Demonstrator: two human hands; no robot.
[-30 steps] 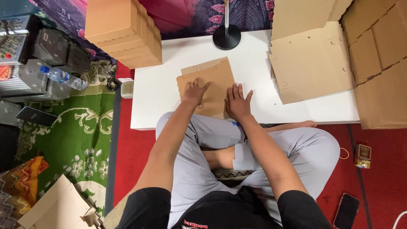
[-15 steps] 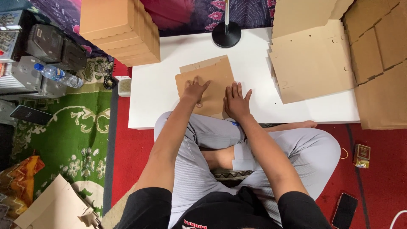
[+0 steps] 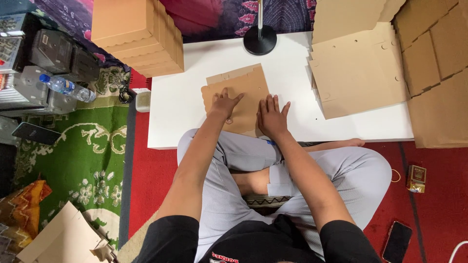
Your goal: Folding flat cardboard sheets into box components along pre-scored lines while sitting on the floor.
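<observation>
Left hand: my left hand (image 3: pixel 225 103) is flat on the flat brown cardboard box blank (image 3: pixel 239 95), fingers (image 3: pixel 238 99) spread wide, palm pressing down on its left half.
Right hand: my right hand (image 3: pixel 272 116) lies flat too, fingers together and only slightly fanned, on the blank's right near part, just beside the left hand, not touching it.
Grip: nothing pinched, both hands open and pressing.
Cardboard blank: it sits on the low white desk (image 3: pixel 185 112) at the middle of the near edge, a second layer peeking out along its far side; its near corner runs under my right hand.
Far edge: the round black lamp base (image 3: pixel 260 39) with its thin pole stands there, well apart from the blank.
Right side of desk: a stack of flat brown cardboard sheets (image 3: pixel 358 73) covers the right end, near the blank but apart.
Far left corner: a stack of folded brown cardboard boxes (image 3: pixel 139 34) overhangs that corner.
Floor: I'm sitting cross-legged on the red carpet (image 3: pixel 438 195); a clear plastic water bottle with a blue cap (image 3: pixel 66 86) lies off to the left, a dark phone (image 3: pixel 397 241) by my right knee.
</observation>
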